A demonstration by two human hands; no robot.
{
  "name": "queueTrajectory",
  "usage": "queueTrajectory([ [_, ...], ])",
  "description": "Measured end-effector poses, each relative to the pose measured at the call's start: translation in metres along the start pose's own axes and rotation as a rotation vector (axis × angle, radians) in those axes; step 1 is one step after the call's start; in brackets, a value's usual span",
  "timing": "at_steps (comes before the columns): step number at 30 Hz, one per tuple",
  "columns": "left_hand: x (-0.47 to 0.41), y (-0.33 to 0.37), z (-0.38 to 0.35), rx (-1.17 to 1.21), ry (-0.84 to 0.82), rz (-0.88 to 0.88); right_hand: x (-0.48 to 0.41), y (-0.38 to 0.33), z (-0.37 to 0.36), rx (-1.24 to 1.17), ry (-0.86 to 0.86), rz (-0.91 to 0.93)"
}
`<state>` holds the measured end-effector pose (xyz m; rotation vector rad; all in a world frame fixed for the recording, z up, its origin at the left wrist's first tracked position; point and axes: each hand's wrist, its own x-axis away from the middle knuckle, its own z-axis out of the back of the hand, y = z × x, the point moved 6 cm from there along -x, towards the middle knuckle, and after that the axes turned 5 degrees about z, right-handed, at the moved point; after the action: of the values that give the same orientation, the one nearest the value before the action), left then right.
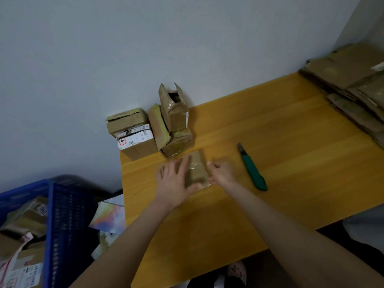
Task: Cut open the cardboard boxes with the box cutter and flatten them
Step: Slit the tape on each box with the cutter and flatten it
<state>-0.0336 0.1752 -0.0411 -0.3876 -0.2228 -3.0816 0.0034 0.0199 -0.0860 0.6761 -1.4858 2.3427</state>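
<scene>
- The small cardboard box point(198, 170) lies flat on the wooden table point(280, 129) at mid-frame, close to the table's left edge.
- The left hand point(173, 179) rests palm down on the box's left part, fingers straight and spread, clasping nothing.
- The right hand point(223, 173) is at the box's right edge. Blur hides whether its fingers grip the cardboard or only touch it.
- The green box cutter point(252, 168) lies loose on the wood just right of the right hand, with its blade end toward the top of the frame.
- A broad stretch of tabletop runs from the cutter rightward and down to the table's near edge.
- A cluster of taped boxes point(149, 129) stands against the wall just above the hands, hemming in that side.
- A pile of flattened cardboard point(353, 86) fills the table's upper right corner.
- Past the left edge, at lower left, a blue crate point(62, 215) holds more parcels.
</scene>
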Motion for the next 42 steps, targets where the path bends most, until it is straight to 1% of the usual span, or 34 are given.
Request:
queueTrajectory([
  [1,0.0,0.004,-0.012,-0.044,-0.069,0.004,-0.001,0.003,0.006,0.138,0.016,0.032],
  [3,-0.002,-0.002,-0.034,-0.098,-0.178,0.075,-0.004,0.013,0.026,0.401,0.102,0.088],
  [5,-0.004,-0.01,-0.043,-0.144,-0.166,0.094,-0.009,0.029,0.044,0.619,0.176,0.108],
  [7,-0.008,-0.014,-0.043,-0.158,-0.084,0.084,-0.017,0.052,0.056,0.772,0.164,0.047],
  [9,-0.014,-0.018,-0.04,-0.143,-0.037,0.076,-0.023,0.075,0.058,0.865,0.094,-0.031],
  [11,-0.022,-0.021,-0.039,-0.104,-0.042,0.084,-0.025,0.088,0.055,0.902,0.068,-0.048],
  [13,-0.025,-0.026,-0.041,-0.063,-0.06,0.108,-0.022,0.085,0.052,0.941,0.111,0.001],
  [15,-0.021,-0.031,-0.042,-0.07,-0.043,0.1,-0.017,0.075,0.047,0.991,0.161,0.07],
  [17,-0.011,-0.034,-0.04,-0.106,-0.015,0.046,-0.013,0.066,0.038,0.991,0.148,0.102],
  [19,-0.002,-0.039,-0.037,-0.111,-0.02,0.014,-0.011,0.061,0.028,0.898,0.099,0.085],
  [21,0.001,-0.041,-0.033,-0.122,-0.058,0.012,-0.008,0.056,0.019,0.634,0.067,0.027],
  [24,-0.01,-0.036,-0.022,-0.096,-0.066,0.017,-0.003,0.048,0.007,0.146,0.094,-0.046],
  [26,-0.022,-0.032,-0.019,-0.081,-0.089,0.018,0.001,0.042,0.002,-0.017,0.11,-0.04],
  [30,-0.032,-0.03,-0.026,-0.097,-0.185,0.048,0.014,0.034,-0.002,-0.037,0.075,-0.005],
  [34,-0.019,-0.036,-0.022,-0.188,-0.143,-0.037,0.03,0.025,-0.001,0.011,0.054,0.028],
  [36,-0.01,-0.047,-0.02,-0.234,-0.15,-0.042,0.038,0.018,0.001,0.043,0.051,0.061],
  [39,0.002,-0.064,-0.021,-0.203,-0.203,0.009,0.05,0.014,0.001,0.216,0.023,0.117],
  [42,0.005,-0.067,-0.022,-0.157,-0.237,0.035,0.059,0.016,-0.001,0.383,-0.01,0.133],
])
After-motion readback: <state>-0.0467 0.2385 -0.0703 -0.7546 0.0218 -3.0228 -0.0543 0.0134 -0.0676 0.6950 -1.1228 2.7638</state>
